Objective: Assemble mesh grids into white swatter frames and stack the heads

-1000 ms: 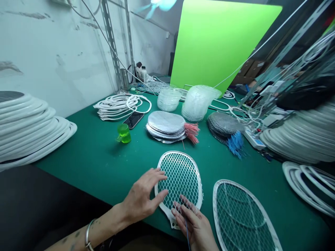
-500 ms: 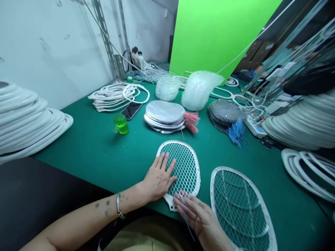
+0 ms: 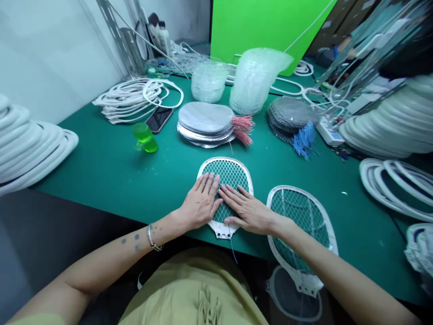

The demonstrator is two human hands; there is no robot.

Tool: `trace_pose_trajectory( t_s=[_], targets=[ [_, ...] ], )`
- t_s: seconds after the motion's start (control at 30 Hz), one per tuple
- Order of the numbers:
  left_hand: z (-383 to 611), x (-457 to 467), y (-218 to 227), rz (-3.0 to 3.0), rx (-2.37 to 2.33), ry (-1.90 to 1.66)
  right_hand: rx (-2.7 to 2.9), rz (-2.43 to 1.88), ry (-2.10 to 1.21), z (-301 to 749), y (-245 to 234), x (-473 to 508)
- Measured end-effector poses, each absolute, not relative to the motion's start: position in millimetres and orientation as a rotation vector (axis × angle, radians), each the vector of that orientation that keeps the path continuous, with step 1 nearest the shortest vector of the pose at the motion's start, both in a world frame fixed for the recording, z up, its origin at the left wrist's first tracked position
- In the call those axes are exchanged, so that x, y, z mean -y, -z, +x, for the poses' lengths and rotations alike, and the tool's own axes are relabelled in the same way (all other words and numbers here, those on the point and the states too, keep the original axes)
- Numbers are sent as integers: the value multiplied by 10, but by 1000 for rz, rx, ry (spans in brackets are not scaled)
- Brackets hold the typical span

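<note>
At the far left, smooth, glossy white rings (image 3: 34, 151) lie piled in a tapering stack on the matte green tabletop (image 3: 118, 185). Next come thin, looping white hoops (image 3: 125, 101), a translucent green piece (image 3: 145, 137) with rounded sides, and a flat, dark-faced phone (image 3: 159, 119).

The left hand (image 3: 201, 201) lies open and flat, fingers straight, thumb apart, pressing on the mesh frame (image 3: 233, 172) and grasping nothing. Beyond it sit oval sheets of silver mesh (image 3: 204, 118), with stiff red wire ends (image 3: 241, 128) bristling rightward.

The mesh frame lies flat at the near edge of the tabletop, under both hands: diamond-patterned netting inside a smooth white oval rim. Its long axis runs away from the person, rounded end far, tabbed neck near; a thin blue wire (image 3: 233, 250) trails from the neck. The right hand (image 3: 248, 212) is likewise spread flat over it, holding nothing.

Rightward, dark mesh ovals (image 3: 291, 110) end in blue strands (image 3: 304, 137); nearer, a second frame (image 3: 313, 214) slants partly beneath the right forearm.
</note>
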State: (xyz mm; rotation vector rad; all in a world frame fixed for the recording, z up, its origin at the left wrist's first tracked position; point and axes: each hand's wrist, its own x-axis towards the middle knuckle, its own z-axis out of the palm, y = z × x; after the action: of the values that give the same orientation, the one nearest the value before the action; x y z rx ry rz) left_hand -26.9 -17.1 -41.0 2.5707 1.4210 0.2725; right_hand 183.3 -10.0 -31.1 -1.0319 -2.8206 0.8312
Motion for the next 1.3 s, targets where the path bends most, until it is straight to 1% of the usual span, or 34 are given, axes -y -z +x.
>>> trace_pose_trajectory(
  t_s=[0.07,0.17,0.23,0.3,0.43,0.6,0.7,0.77,0.93,1.03,1.3],
  targets=[
    [-301,258,310,2587,-1355,-319,2857,-1039,-808,1866,384,84],
    [-313,531,198,2704,-924,-419,2861,-1021,-814,1903,372,108],
    [-282,740,215,2760,-583,-443,2871,-1014,-833,1906,328,114],
    [-240,898,298,2747,-476,-469,2878,-1035,-845,1900,291,108],
    [-235,999,479,2504,-545,-585,2866,-1038,-911,1888,264,86],
    [-363,1008,550,2235,-603,-641,2901,-1013,-955,1900,241,61],
    [-378,1043,569,2298,-587,-620,2917,-985,-952,1907,230,56],
    [-360,1058,581,2377,-563,-674,2915,-991,-940,1905,227,61],
    [-298,1031,606,2654,-533,-1061,2959,-1033,-884,1893,241,73],
    [-249,1013,614,2700,-512,-1243,2993,-1030,-852,1889,263,67],
    [-141,1045,529,2673,-677,-1132,3029,-1038,-682,1885,341,92]
  ],
)
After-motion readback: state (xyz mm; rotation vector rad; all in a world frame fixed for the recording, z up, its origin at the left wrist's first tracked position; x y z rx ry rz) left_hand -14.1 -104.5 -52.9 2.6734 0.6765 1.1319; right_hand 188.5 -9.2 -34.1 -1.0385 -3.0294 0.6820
